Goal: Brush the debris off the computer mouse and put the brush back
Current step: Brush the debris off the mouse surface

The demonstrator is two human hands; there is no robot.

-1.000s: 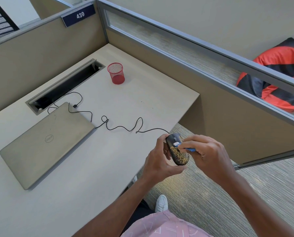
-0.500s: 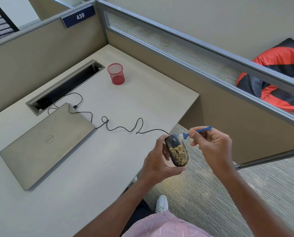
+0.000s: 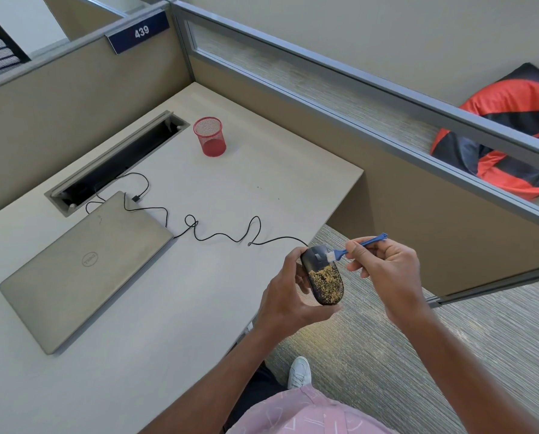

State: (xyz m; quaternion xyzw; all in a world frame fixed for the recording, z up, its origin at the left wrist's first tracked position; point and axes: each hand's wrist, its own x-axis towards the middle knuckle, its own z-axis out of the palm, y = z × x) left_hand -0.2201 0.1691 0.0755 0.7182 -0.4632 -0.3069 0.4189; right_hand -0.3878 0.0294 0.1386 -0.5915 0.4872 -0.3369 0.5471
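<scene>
A black wired computer mouse is held off the desk's right edge, above the carpet, in my left hand. Yellowish debris covers its rear half; the front half is bare. My right hand pinches a small blue brush by the handle. Its white bristles rest on the mouse's front, beside the scroll wheel. A red mesh cup stands empty toward the far side of the desk.
The mouse cable snakes across the desk to a closed grey laptop. A cable trough lies open behind the laptop. Cubicle partitions wall the desk. My white shoe is on the carpet below.
My right hand lifted from the mouse's middle to its front, showing the blue handle. The brush tip now sits near the scroll wheel. The mouse stayed put.
</scene>
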